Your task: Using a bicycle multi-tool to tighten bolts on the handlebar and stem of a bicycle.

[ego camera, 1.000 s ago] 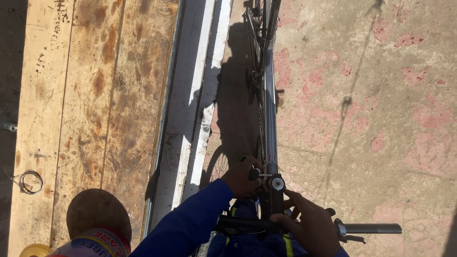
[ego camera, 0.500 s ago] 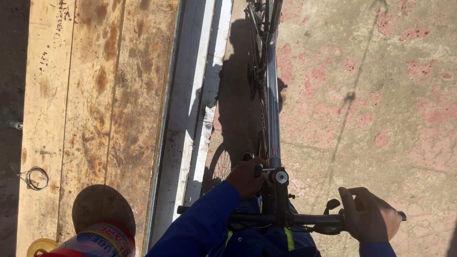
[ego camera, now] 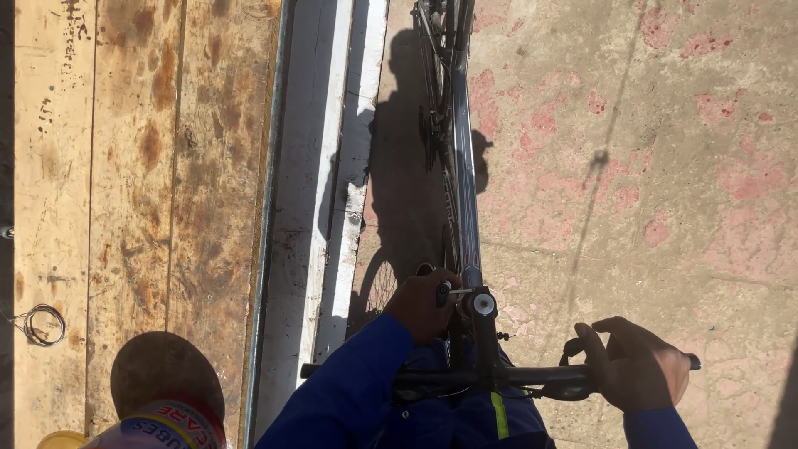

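The bicycle (ego camera: pixel 462 191) runs off the top edge, so its far end is out of sight. The left hand (ego camera: pixel 426 304) covers whatever small tool it presses at the stem (ego camera: pixel 482 304); only a short metal stub shows. The right hand (ego camera: pixel 633 366) wraps the handlebar (ego camera: pixel 432 378), hiding that grip. A round can (ego camera: pixel 162 420) at the plank's (ego camera: pixel 125 166) bottom edge is cut off. A wire loop (ego camera: pixel 40 323) near the left edge is too small to make out.

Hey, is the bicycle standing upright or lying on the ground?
Upright: the bicycle is seen from above, frame in line, its shadow cast leftward, right hand on the handlebar.
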